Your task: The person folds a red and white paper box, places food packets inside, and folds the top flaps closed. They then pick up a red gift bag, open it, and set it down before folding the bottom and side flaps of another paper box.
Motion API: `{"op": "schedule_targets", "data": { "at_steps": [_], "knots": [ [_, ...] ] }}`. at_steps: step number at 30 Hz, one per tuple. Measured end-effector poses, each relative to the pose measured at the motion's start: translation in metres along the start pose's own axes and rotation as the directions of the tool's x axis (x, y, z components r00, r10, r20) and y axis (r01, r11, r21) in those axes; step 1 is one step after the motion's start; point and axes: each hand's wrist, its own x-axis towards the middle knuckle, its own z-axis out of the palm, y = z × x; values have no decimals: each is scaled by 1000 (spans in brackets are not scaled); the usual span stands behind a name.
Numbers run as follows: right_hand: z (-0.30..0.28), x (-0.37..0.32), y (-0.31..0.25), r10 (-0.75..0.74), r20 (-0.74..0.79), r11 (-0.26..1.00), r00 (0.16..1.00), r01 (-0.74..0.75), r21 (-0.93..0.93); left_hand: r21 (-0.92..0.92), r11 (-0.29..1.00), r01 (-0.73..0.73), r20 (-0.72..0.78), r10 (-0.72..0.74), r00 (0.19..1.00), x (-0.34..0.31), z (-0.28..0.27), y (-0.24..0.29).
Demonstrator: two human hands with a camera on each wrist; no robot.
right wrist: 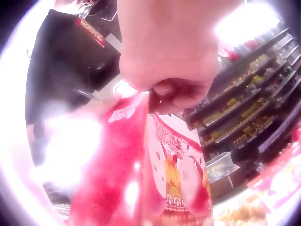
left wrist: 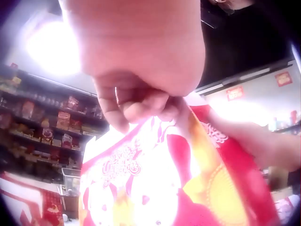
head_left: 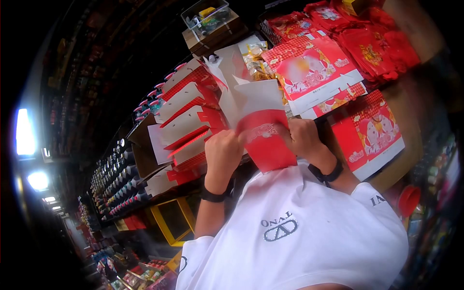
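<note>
Between the two hands stands a red printed cardboard gift box [head_left: 268, 145], its white inner flap [head_left: 261, 96] raised at the far side. My left hand [head_left: 224, 152] grips the box's left upper edge with curled fingers. On the opposite edge, my right hand [head_left: 307, 140] pinches the board. The left wrist view shows fingers [left wrist: 141, 106] bent over the top of the box's patterned side [left wrist: 141, 183]. In the right wrist view, the curled right fingers [right wrist: 181, 96] lie at the top corner, above a plain red side [right wrist: 110, 165] and a patterned one.
Several opened boxes [head_left: 188, 123] are stacked at the left. Flat printed box sheets [head_left: 314, 72] lie at the right, with red bags [head_left: 372, 50] behind. A clear bin [head_left: 205, 19] sits on a brown carton [head_left: 215, 38]. A yellow frame [head_left: 174, 220] stands lower left.
</note>
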Motion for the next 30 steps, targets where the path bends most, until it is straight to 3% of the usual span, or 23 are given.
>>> {"op": "schedule_targets", "data": {
  "at_steps": [2, 4, 5, 8, 9, 12, 14, 16, 19, 22, 23, 26, 27, 30],
  "knots": [
    [1, 2, 4, 79, 1, 997, 997, -79, 10, -57, 998, -38, 5, 38, 999, 0, -1, 3],
    [12, -3, 9, 60, -10, 997, 998, -59, 50, -106, 993, -45, -13, 44, 999, 6, -1, 15],
    [15, -3, 11, 49, -20, 997, 999, -47, 69, -36, 999, -14, -30, 13, 999, 5, 11, 6],
    [0, -6, -16, -148, 99, 988, 984, 144, 53, -56, 995, -82, -13, 81, 997, 5, 31, -27],
    [0, -8, -12, -115, 69, 993, 991, 117, -18, -114, 984, -135, -38, 131, 991, 4, 29, -24],
    [13, -2, 18, 49, -68, 996, 996, -43, 84, -248, 941, -232, -108, 211, 972, 2, 14, -4],
    [14, -5, 18, 26, -65, 991, 998, -18, 129, -276, 933, -231, -133, 201, 971, 10, 10, 1],
    [10, -6, 19, -49, -40, 997, 998, 51, 65, -303, 951, -63, -61, 47, 997, 7, 21, -13],
    [2, 1, 12, 27, -121, 922, 992, 22, 387, -328, 936, 128, 114, -96, 989, 10, 20, -8],
    [-3, 6, 13, -10, -76, 905, 997, 41, 424, -200, 980, -22, 306, 84, 948, -8, 47, -8],
    [-4, 7, 14, -53, -71, 913, 996, 77, 400, -193, 981, 12, 327, 53, 944, -15, 55, -4],
    [-12, 18, 11, -139, -74, 916, 987, 157, 369, -209, 962, 173, 111, -152, 982, -21, 69, -3],
    [-19, 22, 5, -132, -79, 906, 988, 152, 395, -333, 882, 333, 148, -299, 943, -21, 68, -4],
    [-20, 19, -1, -54, -65, 818, 996, 82, 570, -575, 801, 167, -55, -241, 969, -11, 66, -5]
  ]
}}
